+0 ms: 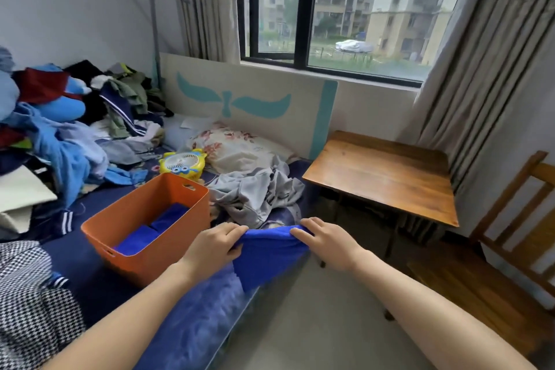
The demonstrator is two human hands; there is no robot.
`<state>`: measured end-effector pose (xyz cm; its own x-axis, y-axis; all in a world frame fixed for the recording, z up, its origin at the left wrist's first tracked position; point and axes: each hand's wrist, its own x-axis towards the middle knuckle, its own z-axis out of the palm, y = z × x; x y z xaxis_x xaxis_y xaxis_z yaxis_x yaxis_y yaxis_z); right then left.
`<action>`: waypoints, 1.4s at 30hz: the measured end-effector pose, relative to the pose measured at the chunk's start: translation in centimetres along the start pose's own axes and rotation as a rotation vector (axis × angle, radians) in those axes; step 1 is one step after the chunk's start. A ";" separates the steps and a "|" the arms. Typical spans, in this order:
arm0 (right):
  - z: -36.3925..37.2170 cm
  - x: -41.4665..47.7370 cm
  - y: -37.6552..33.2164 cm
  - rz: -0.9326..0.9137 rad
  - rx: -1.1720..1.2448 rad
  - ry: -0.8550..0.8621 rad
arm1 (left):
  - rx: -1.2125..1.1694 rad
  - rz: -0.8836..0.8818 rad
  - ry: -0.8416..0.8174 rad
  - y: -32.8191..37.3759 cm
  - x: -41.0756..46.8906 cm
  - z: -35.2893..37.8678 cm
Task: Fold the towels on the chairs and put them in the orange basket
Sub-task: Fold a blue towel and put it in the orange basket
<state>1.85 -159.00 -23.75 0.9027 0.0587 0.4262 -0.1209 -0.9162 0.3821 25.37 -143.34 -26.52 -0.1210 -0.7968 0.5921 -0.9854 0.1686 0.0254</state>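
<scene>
You've got the bright blue plush towel (264, 252) stretched between both hands at the edge of the bed, its top edge pulled taut and the rest hanging down over the bed's side. Your left hand (214, 245) is closed on the towel's left corner, fingers (232, 230) curled over the top edge and thumb tucked underneath, pinching the cloth. Your right hand (326, 242) mirrors it on the right corner, fingers (303, 234) bent and clamped down on the fabric, knuckles up. The two hands sit near each other with only the bunched top edge of the towel between them.

Just to your left, the orange plastic basket (168, 219) with cut-out handles stands on the dark blue bed sheet (99, 276), close beside your left wrist. Inside it, folded blue towels (150, 234) of the same cloth lie flat on the bottom.

Behind the towel, a crumpled grey garment (255, 192) lies on the bed, with a floral pillow (237, 150) and a yellow toy-like fan (183, 164) further back. A heap of mixed clothes (60, 117) fills the left side. On your right stand a brown wooden counter (381, 171) and a wooden slatted chair (510, 237).
</scene>
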 end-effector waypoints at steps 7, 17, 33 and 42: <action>7.1 2.4 5.3 -0.086 0.146 -0.014 | 0.029 -0.143 -0.082 -2.1 1.4 3.2; 17.9 13.4 8.8 -0.258 0.283 -0.115 | 0.012 -0.471 -0.039 -11.6 0.2 6.5; 33.4 37.0 12.9 -0.338 0.484 -0.074 | -0.038 -0.810 0.132 -33.3 2.6 7.5; 41.1 44.8 11.1 -0.408 0.686 -0.263 | -0.080 -1.213 -0.145 -40.6 1.9 8.0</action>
<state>57.92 -182.83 -34.16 0.8981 0.4215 0.1253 0.4373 -0.8859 -0.1544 64.16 -156.34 -32.85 0.8535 -0.5183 0.0550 -0.4590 -0.6974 0.5504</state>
